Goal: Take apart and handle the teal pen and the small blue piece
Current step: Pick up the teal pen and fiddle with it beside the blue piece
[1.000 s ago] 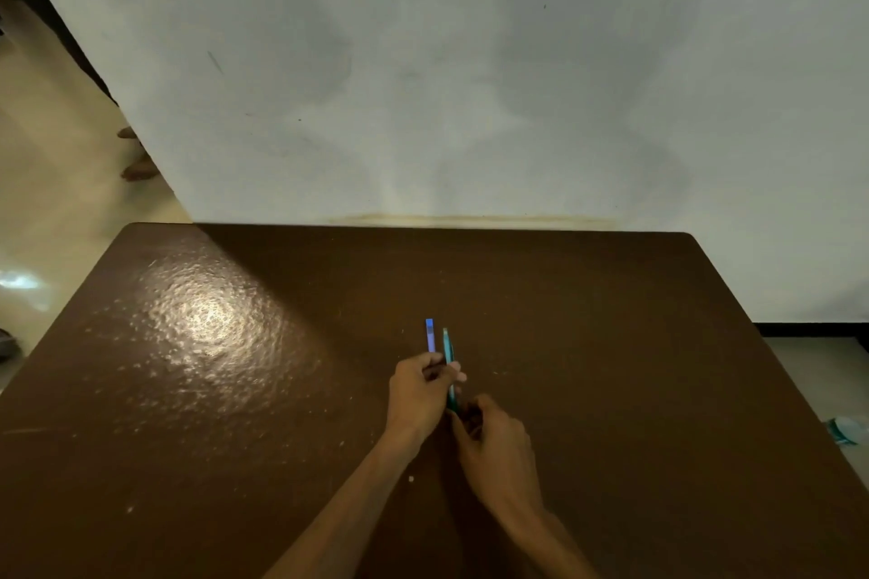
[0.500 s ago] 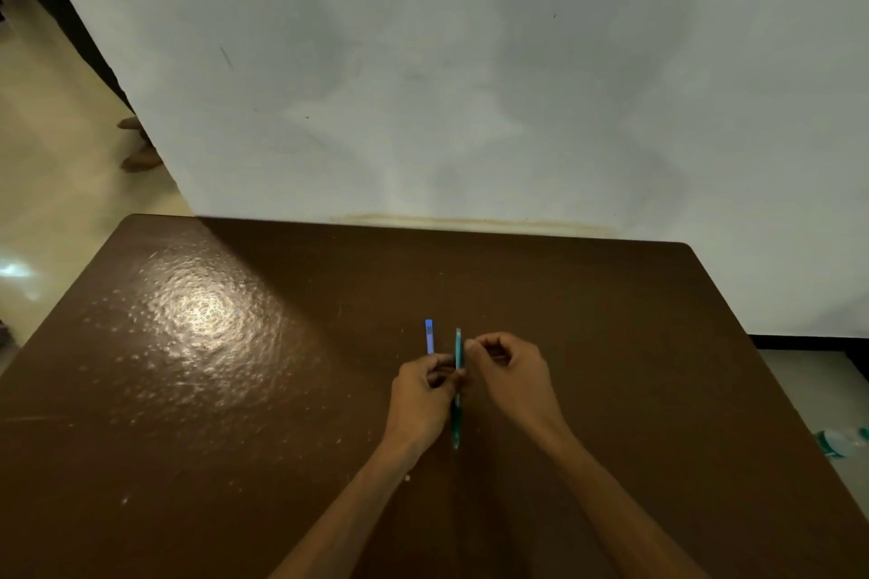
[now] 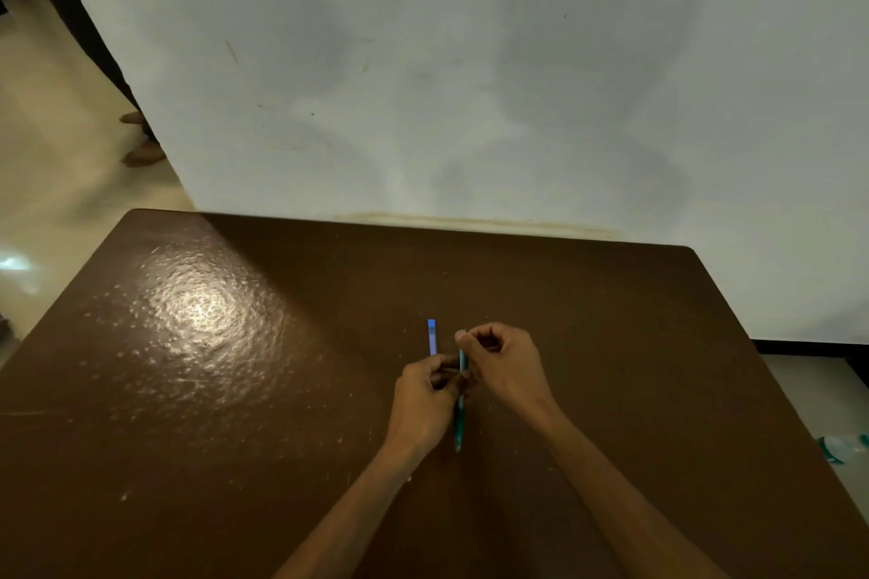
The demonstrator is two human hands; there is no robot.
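Teal pen (image 3: 459, 425): slim, lengthwise away from me, held in both my hands. Blue piece (image 3: 431, 337): flat on worktop, just left.

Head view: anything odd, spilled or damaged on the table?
Nothing stands out. Both hands hold the thin teal pen over the brown table: left hand at mid-barrel, right hand pinching the far end. The small blue piece lies flat just beyond the left hand. Only pale specks, no spill.

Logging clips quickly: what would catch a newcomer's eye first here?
Both hands meet mid-table around an upright teal pen: the left hand grips its middle, the right hand pinches its top. A small blue piece stands just left of them, and a bright glare marks the brown table at far left.
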